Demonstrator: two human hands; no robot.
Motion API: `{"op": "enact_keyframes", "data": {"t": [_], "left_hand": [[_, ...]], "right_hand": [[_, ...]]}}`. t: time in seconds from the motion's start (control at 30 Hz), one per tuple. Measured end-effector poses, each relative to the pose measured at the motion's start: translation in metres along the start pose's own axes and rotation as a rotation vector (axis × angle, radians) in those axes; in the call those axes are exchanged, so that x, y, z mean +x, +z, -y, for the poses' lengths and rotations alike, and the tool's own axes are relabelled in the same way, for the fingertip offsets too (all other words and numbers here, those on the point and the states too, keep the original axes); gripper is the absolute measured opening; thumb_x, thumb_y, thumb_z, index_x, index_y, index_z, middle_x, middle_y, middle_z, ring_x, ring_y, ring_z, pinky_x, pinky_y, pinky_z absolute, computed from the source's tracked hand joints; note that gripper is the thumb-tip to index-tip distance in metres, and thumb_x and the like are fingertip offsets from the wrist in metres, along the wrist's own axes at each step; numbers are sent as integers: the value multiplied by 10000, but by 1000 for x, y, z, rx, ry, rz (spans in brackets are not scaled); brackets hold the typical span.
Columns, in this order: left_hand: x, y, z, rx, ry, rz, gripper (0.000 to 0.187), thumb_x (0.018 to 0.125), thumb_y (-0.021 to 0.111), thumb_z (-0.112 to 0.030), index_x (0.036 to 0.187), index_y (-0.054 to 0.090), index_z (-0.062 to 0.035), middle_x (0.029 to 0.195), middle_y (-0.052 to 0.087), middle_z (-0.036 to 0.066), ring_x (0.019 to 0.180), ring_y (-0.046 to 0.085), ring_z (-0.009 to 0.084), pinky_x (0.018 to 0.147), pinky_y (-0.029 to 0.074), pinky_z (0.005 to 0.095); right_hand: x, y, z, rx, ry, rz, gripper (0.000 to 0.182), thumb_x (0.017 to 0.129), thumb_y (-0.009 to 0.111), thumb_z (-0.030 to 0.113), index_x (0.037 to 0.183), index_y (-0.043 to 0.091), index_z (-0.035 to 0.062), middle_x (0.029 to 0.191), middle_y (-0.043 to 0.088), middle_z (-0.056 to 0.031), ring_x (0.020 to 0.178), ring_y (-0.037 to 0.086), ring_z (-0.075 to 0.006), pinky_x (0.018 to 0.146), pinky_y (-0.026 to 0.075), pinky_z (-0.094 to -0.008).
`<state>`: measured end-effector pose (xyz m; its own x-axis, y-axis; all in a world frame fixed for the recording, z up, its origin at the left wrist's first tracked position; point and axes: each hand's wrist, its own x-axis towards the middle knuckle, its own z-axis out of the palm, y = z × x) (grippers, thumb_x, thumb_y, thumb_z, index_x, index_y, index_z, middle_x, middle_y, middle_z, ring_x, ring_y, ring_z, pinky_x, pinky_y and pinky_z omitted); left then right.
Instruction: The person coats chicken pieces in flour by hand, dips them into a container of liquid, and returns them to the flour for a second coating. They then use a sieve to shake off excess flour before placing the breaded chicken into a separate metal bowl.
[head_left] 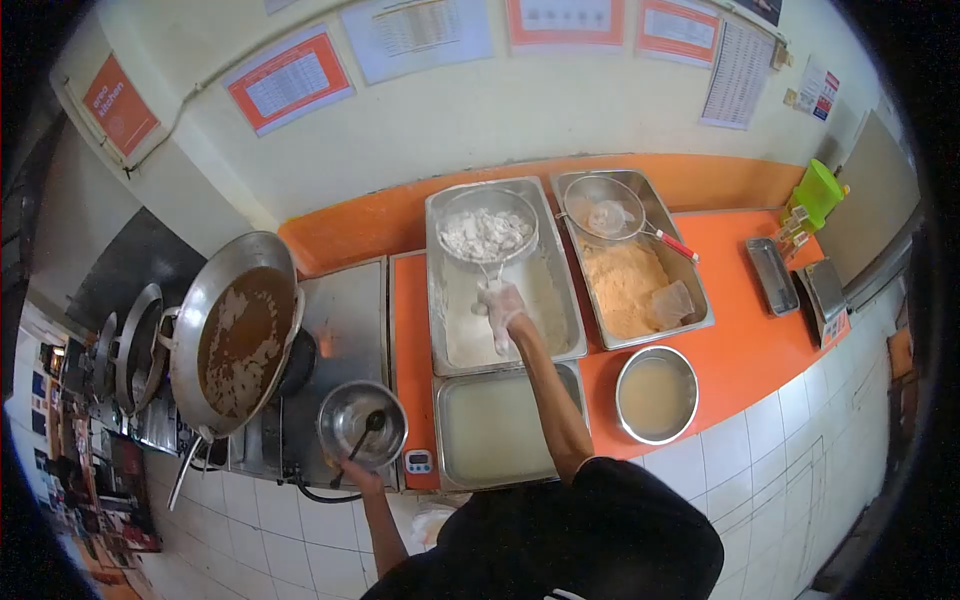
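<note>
My right hand (pixel 503 306), coated in white flour, is closed round the handle of a wire strainer (pixel 488 226). White floury pieces lie in the strainer, which is over the back of a steel tray of flour (pixel 545 330). At the left, my left hand (pixel 358 476) is at the lower rim of a steel bowl (pixel 335 415), its fingers partly hidden. A dark spoon (pixel 374 422) rests in that bowl. In front of the flour tray is a tray of cloudy liquid (pixel 490 425).
A wok of oil (pixel 240 340) stands at the left on the stove. To the right are a tray of orange flour (pixel 625 285) with a second strainer (pixel 603 208), a pot of cloudy liquid (pixel 656 396) and a small empty tray (pixel 772 277). A timer (pixel 418 461) lies near the front edge.
</note>
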<state>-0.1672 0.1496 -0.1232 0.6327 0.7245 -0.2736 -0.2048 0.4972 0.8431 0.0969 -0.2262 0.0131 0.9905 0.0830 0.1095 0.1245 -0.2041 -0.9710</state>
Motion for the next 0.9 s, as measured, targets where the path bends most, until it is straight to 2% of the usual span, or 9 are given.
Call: {"op": "enact_keyframes", "data": {"t": [0.07, 0.2, 0.27, 0.37, 0.47, 0.57, 0.63, 0.77, 0.9], "left_hand": [[-67, 56, -61, -119, -75, -21, 478, 910, 400, -344, 1247, 422, -6, 1249, 462, 139, 1056, 516, 306, 928, 411, 439], [-91, -5, -49, -35, 53, -217, 430, 867, 390, -239, 1239, 406, -25, 1235, 458, 156, 1125, 483, 298, 920, 425, 420], [-95, -18, -48, 226, 213, 8, 435, 876, 398, -279, 1217, 423, -8, 1217, 469, 158, 1100, 501, 294, 902, 436, 414], [-158, 40, -83, -72, 135, -104, 495, 875, 436, -321, 1220, 444, 33, 1188, 499, 139, 1061, 512, 258, 875, 443, 398], [-149, -48, -52, 307, 77, -190, 511, 861, 416, -299, 1250, 426, 33, 1223, 489, 163, 1104, 503, 295, 908, 445, 433], [-159, -44, -55, 168, 102, -137, 513, 843, 393, -272, 1251, 424, 37, 1211, 498, 187, 1100, 508, 337, 911, 446, 452], [-171, -11, -79, -67, 104, 10, 518, 828, 384, -256, 1261, 418, 27, 1222, 478, 193, 1114, 491, 333, 911, 432, 455], [-192, -2, -91, 44, -138, -263, 523, 829, 370, -260, 1270, 412, 18, 1258, 452, 199, 1170, 449, 343, 949, 404, 493], [-163, 11, -90, -95, -73, -103, 526, 843, 381, -288, 1262, 414, 28, 1240, 463, 193, 1155, 462, 331, 945, 406, 473]], "right_hand": [[10, -2, 25, 12, 28, -24, 367, 842, 521, 355, 859, 615, 1, 740, 609, -120, 689, 580, -193, 598, 459, -354], [-8, -8, 4, 64, 282, 161, 318, 824, 534, 326, 837, 577, 12, 700, 582, -82, 639, 560, -157, 565, 443, -329], [8, 10, -41, 58, 171, 45, 278, 814, 538, 294, 781, 587, 22, 738, 585, -96, 693, 577, -152, 596, 449, -328], [29, 25, -55, -280, -325, -71, 200, 805, 550, 223, 760, 580, 31, 721, 569, -85, 679, 568, -146, 589, 445, -320], [38, -5, -1, -37, 443, 201, 176, 826, 542, 207, 810, 589, 37, 721, 592, -84, 649, 588, -174, 591, 475, -346], [30, 12, -34, 223, 223, 65, 149, 832, 539, 192, 746, 565, 74, 615, 562, -60, 470, 510, -151, 425, 424, -341], [39, 26, -57, 180, -315, -149, 193, 876, 470, 211, 858, 590, 62, 521, 471, -14, 375, 382, -124, 327, 312, -306], [23, -9, -21, 338, 422, 161, 242, 845, 555, 226, 965, 552, 15, 684, 560, -43, 611, 531, -142, 554, 437, -349], [25, 1, -36, 135, -316, -19, 279, 852, 526, 293, 827, 549, 17, 679, 542, -48, 588, 505, -139, 492, 395, -345]]}}
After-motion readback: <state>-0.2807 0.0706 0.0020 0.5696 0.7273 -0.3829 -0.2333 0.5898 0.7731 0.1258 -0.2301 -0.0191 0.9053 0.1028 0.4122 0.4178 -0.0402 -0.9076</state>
